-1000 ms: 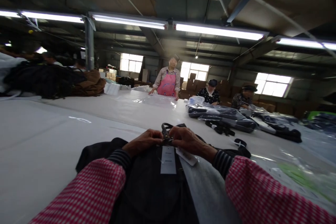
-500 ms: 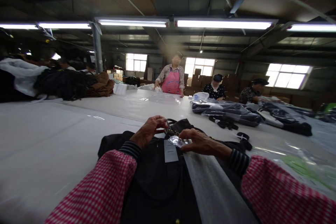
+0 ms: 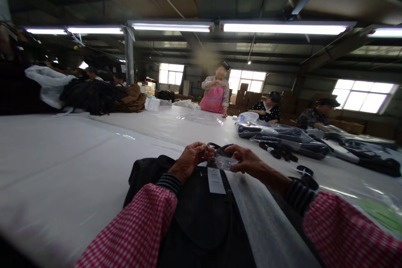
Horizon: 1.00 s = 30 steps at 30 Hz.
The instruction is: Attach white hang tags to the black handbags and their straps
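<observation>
A black bag (image 3: 201, 217), apparently a backpack, lies on the table in front of me. At its top end my left hand (image 3: 192, 158) is closed in a pinch by the dark loop; what its fingertips grip is too small to make out. My right hand (image 3: 251, 164) holds a small clear plastic packet (image 3: 225, 162) between thumb and fingers, close to the left fingertips. Below the packet, a white paper tag (image 3: 216, 181) with printed lines rests on the bag. A grey sheet-like strip (image 3: 270, 222) runs along the bag's right side.
Plastic-wrapped dark bags (image 3: 279, 136) and bundled black straps (image 3: 278, 150) lie right on the white table (image 3: 78, 155). A green item in clear plastic (image 3: 380, 213) sits near right. Dark and brown bags (image 3: 130, 98) are piled far left. A person in a pink apron (image 3: 213, 98) stands opposite.
The view has swung slightly left, so everything sits further right. My right hand's fingers have come up around the packet, which is raised. The aproned person's arm has lifted to the chest.
</observation>
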Each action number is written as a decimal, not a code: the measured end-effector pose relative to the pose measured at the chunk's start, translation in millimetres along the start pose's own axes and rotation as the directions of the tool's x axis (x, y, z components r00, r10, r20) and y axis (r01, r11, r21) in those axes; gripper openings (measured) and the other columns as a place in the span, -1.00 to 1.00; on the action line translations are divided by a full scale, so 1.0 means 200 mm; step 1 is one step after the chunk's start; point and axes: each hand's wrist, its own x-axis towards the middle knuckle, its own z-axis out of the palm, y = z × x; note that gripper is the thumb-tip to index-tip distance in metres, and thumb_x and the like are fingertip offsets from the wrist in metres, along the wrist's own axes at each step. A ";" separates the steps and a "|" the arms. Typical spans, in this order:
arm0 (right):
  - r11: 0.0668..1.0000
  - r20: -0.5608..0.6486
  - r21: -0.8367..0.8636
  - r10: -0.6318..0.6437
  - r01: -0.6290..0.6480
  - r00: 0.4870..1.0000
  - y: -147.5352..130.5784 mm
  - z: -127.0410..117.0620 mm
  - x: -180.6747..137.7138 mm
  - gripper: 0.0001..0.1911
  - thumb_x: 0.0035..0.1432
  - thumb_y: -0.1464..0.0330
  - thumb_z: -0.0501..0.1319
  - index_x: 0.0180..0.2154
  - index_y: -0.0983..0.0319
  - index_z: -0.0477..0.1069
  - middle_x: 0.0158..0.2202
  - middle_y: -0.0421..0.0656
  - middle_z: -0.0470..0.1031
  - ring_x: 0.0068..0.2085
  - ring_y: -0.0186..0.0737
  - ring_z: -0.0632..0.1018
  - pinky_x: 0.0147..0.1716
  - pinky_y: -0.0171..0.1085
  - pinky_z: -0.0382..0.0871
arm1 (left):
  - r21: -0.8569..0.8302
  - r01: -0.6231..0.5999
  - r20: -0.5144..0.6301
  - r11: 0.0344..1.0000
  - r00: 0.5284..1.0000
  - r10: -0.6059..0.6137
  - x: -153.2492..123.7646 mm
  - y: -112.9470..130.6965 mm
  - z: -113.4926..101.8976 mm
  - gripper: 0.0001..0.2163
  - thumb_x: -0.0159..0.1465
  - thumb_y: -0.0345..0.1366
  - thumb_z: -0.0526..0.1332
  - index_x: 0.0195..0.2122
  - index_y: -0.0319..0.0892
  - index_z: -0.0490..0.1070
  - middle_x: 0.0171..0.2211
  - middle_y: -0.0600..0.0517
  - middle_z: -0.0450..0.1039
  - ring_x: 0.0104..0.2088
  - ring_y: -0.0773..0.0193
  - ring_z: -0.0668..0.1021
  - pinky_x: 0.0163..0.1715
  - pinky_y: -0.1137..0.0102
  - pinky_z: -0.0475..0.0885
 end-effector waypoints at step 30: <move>0.957 0.412 -0.233 -0.065 0.174 0.909 -0.32 0.11 0.52 -0.61 -0.09 0.48 0.28 -0.15 0.21 0.30 -0.53 -0.34 0.44 -0.60 -0.37 0.43 -0.63 -0.42 0.27 | -0.064 -0.186 -0.319 0.981 0.935 0.156 0.02 -0.09 0.01 -0.58 -0.21 -0.29 0.59 -0.27 -0.20 0.64 -0.32 -0.03 0.62 -0.40 0.26 0.57 -0.45 0.42 0.42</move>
